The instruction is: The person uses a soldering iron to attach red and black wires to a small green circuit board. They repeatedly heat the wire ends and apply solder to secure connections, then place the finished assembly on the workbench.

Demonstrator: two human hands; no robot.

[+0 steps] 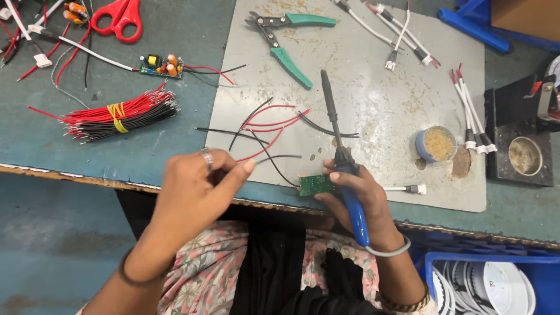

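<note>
left hand pinches a black wire; right hand grips the blue soldering iron and green circuit board at the surface edge. small blue tin holds tan flux; blue bin holds white round housings.

Even, fairly bright overhead light fills the scene, and shadows are soft and short. The grey mat reflects a pale sheen toward two o'clock. Focus is sharp at centre; straight edges bow slightly toward nine and three o'clock.
</note>
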